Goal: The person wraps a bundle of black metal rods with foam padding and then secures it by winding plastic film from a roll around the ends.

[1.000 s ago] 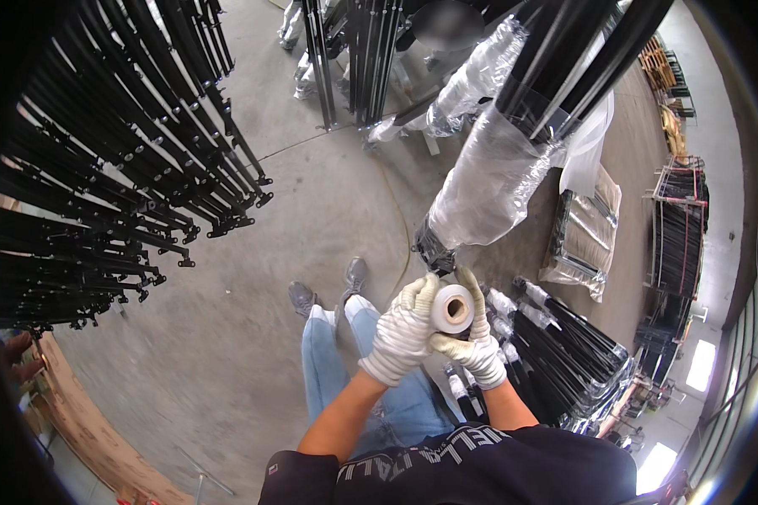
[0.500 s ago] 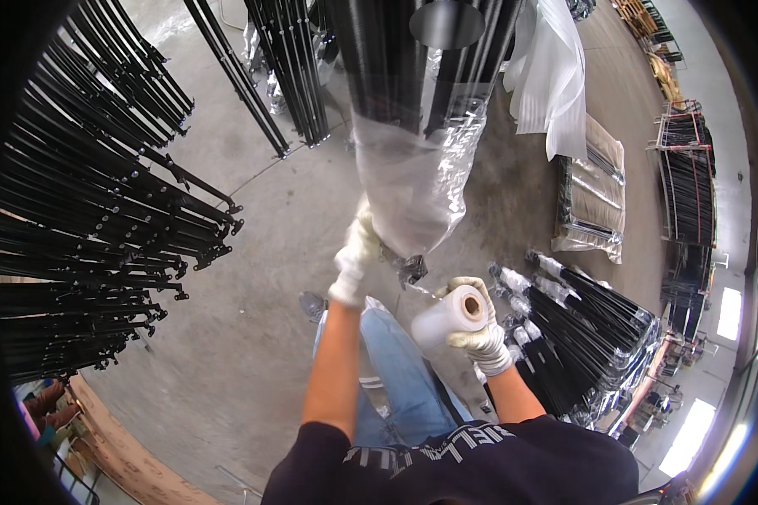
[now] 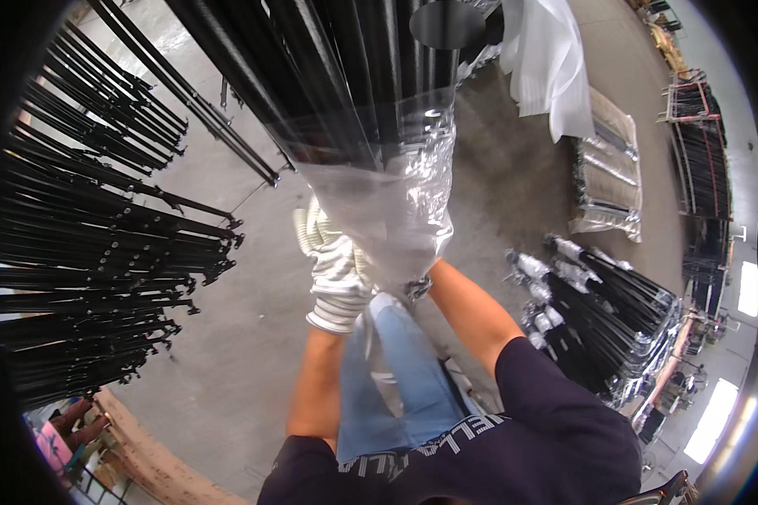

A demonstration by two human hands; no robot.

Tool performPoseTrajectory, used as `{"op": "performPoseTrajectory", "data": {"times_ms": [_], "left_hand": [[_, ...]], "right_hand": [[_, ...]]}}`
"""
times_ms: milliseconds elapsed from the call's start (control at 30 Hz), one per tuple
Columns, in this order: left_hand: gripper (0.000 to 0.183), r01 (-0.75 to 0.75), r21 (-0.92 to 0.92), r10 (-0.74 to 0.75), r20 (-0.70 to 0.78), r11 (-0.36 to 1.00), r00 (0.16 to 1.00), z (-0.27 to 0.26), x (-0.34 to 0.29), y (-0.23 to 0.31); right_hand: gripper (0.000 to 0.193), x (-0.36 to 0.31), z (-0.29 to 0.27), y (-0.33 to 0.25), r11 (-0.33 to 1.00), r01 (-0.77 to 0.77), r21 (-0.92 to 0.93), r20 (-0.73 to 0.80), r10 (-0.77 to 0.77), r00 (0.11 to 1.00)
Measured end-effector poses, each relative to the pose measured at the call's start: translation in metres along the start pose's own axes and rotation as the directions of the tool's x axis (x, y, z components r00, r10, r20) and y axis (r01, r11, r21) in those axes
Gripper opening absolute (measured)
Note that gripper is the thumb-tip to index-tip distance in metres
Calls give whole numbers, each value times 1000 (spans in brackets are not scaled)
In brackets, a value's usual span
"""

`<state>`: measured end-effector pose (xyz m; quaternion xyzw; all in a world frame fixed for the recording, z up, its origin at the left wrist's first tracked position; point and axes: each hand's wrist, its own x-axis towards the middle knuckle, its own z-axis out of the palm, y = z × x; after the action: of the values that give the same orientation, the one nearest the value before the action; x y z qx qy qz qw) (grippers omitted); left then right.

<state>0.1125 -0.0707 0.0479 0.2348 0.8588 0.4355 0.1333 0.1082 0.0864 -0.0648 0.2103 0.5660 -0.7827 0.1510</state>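
Grey concrete floor (image 3: 227, 353) spreads beneath the person, scuffed and matt, with racks of black metal frames (image 3: 84, 252) fanned out well off to the left of the left hand and more bundled black rods (image 3: 615, 320) lying wrapped at their ends far out past the right arm. Straight ahead, a bundle of long black tubes (image 3: 345, 76) leans toward the person, its lower end sheathed in clear, crinkled plastic wrap (image 3: 387, 202) that gleams and puckers where it is pulled tight. The left hand (image 3: 333, 269), in a white ribbed knit glove, lies against the left side of that wrapped end, fingers curled loosely round the film and touching it, apparently to steady the bundle and keep the slippery film from sliding. The right forearm (image 3: 472, 311) reaches up from the other side and passes behind the wrapped end, so the right hand is hidden and its grip cannot be told; judging by the angle, it works at the far face of the wrap. Beyond the bundle, a sheet of white foam padding (image 3: 556, 76) hangs limp, and flat film-covered packs (image 3: 606, 168) rest on the floor.
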Motion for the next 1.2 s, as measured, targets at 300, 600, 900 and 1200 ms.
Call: {"op": "performPoseTrajectory", "data": {"times_ms": [300,600,900,1200], "left_hand": [[61,143,-989,-742,62,46,668,24,-31,-12],[66,126,-980,-540,22,156,841,57,-102,-4],[51,45,-887,-348,227,-460,910,59,-136,-4],[25,361,-874,-609,99,324,787,34,-113,48]], "right_hand": [[42,-14,33,-35,914,-56,402,69,31,997],[44,-107,70,-67,869,7,495,71,-49,996],[35,-78,53,-73,775,-333,537,463,60,885],[35,-167,39,-136,714,192,-673,-108,-351,930]]}}
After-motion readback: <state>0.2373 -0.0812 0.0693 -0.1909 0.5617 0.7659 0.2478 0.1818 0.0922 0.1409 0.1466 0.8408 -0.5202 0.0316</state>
